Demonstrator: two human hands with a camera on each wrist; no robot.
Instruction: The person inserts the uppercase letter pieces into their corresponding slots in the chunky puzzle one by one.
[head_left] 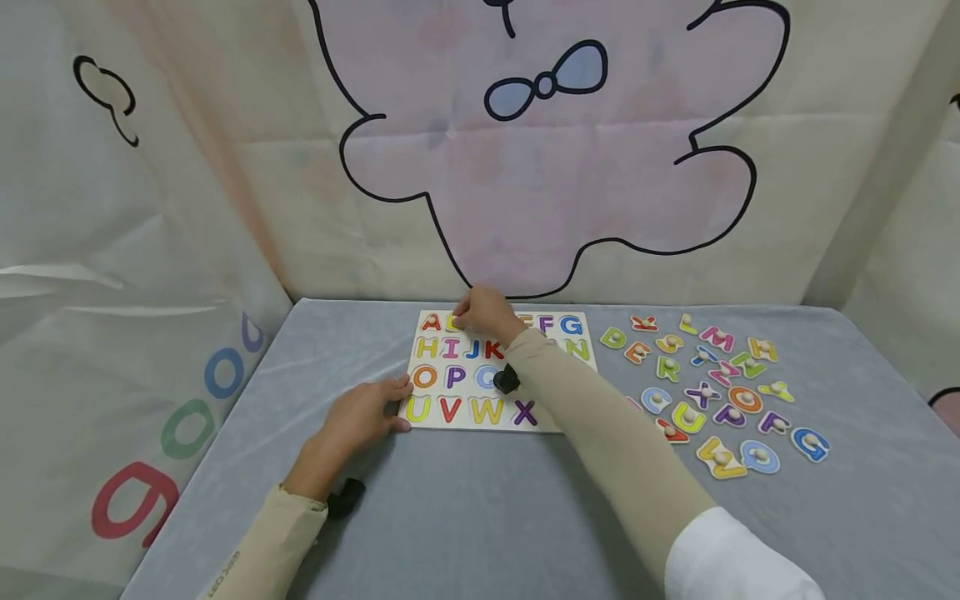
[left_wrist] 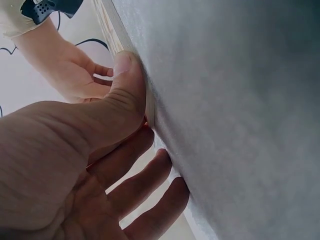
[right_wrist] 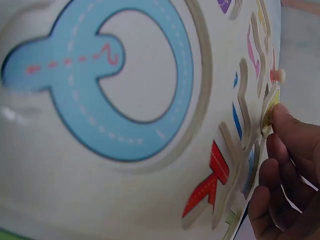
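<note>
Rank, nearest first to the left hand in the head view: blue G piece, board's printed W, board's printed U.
1. Printed U: bottom-left corner, beside the left hand.
2. Printed W: bottom row, farther right.
3. Blue G piece: loose, far right.

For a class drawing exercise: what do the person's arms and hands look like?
Bare left hand, bare right hand; beige fabric sleeves, each with a black device at the wrist. Small dark lettering marks the left sleeve; white cloth adjoins the right.

Grey cloth-covered surface (head_left: 465, 517) seen. Far edge backed by pale backdrop (head_left: 360, 250), printed with pink figure (head_left: 510, 183) and blue bow (head_left: 581, 68). Left edge flanked by white sheet (head_left: 75, 333) marked with coloured characters (head_left: 208, 372).
</note>
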